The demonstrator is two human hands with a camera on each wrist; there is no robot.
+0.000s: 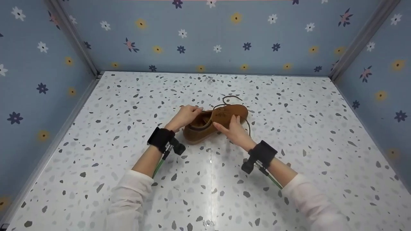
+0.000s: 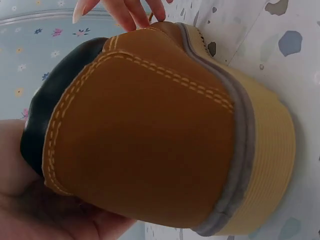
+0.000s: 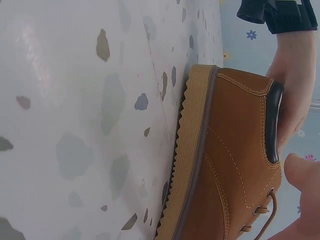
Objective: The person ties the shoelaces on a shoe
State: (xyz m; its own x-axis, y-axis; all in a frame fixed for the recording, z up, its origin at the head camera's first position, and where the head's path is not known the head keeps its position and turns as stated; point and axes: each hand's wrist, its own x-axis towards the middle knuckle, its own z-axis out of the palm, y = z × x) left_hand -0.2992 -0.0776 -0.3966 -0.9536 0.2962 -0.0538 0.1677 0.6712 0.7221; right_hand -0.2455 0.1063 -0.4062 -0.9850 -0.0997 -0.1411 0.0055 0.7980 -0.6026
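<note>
A brown lace-up shoe (image 1: 210, 126) stands on the speckled surface, toe pointing to the upper right. Its sole (image 3: 192, 130) is tan and ridged, and a dark lining (image 2: 60, 95) edges the collar. My left hand (image 1: 186, 116) grips the far side of the collar beside the shoe's opening; the left wrist view shows the heel close up, partly hiding that hand. Over the front part, my right hand (image 1: 236, 131) has its thumb and fingers spread, fingertips at the upper near the laces. One loose brown lace (image 1: 231, 97) curls out beyond the far side, another end (image 1: 249, 127) hangs by the toe.
Blue flower-patterned panels (image 1: 192, 41) enclose the white speckled tabletop (image 1: 144, 199) at the back and both sides. Black wrist straps with small cameras (image 1: 261, 155) sit on both wrists, with green cables running along the forearms.
</note>
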